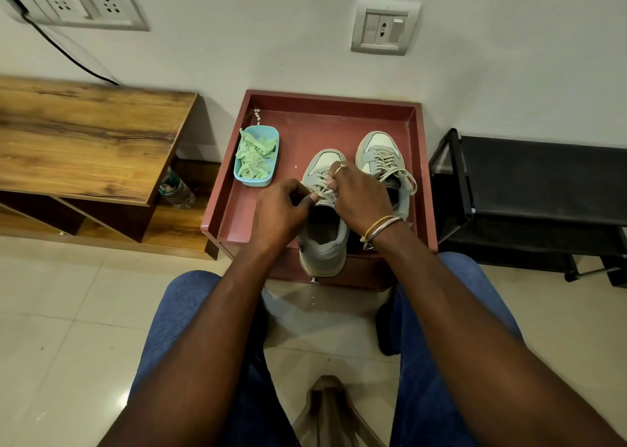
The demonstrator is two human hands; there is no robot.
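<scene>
Two grey and white sneakers stand side by side on a low maroon table [258, 205] with a raised rim. The left sneaker [322, 239] sits at the front edge, its heel overhanging towards me. My left hand [281, 214] pinches a pale lace end over the shoe's tongue. My right hand [361, 193], with a ring and wrist bangles, pinches the other lace on the same shoe. The right sneaker [381, 154] stands further back, its laces loose and untied.
A teal box [257, 156] of green fabric strips sits at the table's left. A wooden bench [81, 141] with a plastic bottle [176, 188] beside it stands on the left. A black rack [536, 188] is on the right. My knees and a stool leg are below.
</scene>
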